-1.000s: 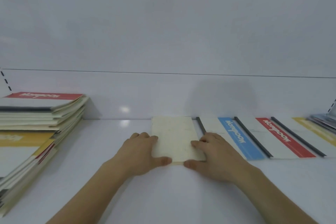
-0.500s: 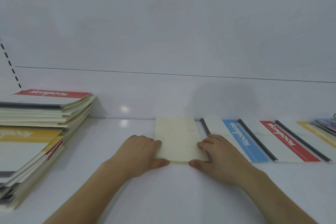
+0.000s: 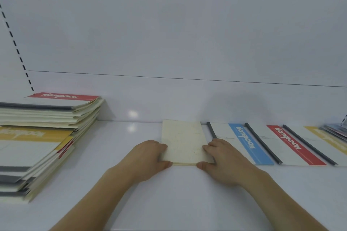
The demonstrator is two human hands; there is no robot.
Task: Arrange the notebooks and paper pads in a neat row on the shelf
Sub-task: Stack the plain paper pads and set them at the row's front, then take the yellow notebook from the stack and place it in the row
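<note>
Both hands grip cream pad (image 3: 183,141) flat on shelf (image 3: 187,202): left hand (image 3: 150,157) w/ thumb at near-left corner, right hand (image 3: 223,159) at near-right; blue-stripe notebook (image 3: 244,142) just right.

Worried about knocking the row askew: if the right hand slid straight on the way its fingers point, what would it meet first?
The right hand points up-left, already touching the cream pad; it would likely push that first.

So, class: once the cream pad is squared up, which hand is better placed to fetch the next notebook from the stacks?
Probably the left hand: the stacks lie on its side of the shelf, while the right hand rests against the cream pad beside the blue-striped notebook.
</note>
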